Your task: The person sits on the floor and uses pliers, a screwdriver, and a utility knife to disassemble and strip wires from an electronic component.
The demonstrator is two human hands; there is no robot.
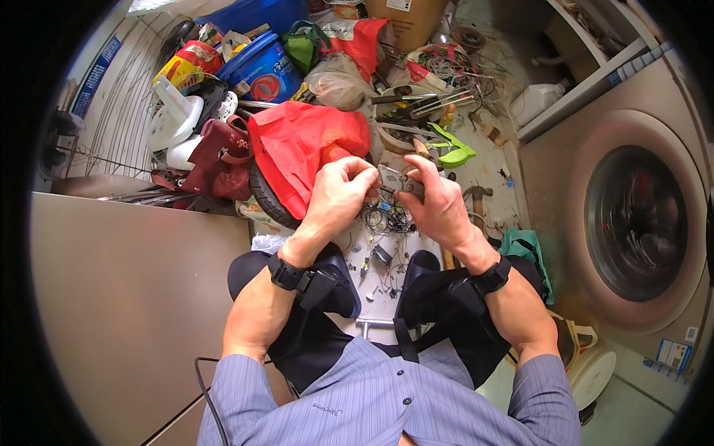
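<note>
In front of me, above the littered floor, my two hands are raised close together. The fingers of my left hand (338,195) are pinched, and whatever they grip is too small to make out. My right hand (437,204) has its thumb and fingers bent around a small grey metal-looking part (411,189). A thin, pale, frame-like piece (391,178) shows between the hands; I cannot tell whether it joins that part. Below them lies a tangle of thin dark wires (385,217), with a small black block (381,255) and several screws and bits nearer my feet.
A hammer (477,199) lies right of my right hand. Beyond are a green-handled tool (455,152) and a tub of tools (394,135). A red bag (286,145) covers part of a black tyre (266,195). A washing machine (554,186) stands right, a smooth panel (134,282) left.
</note>
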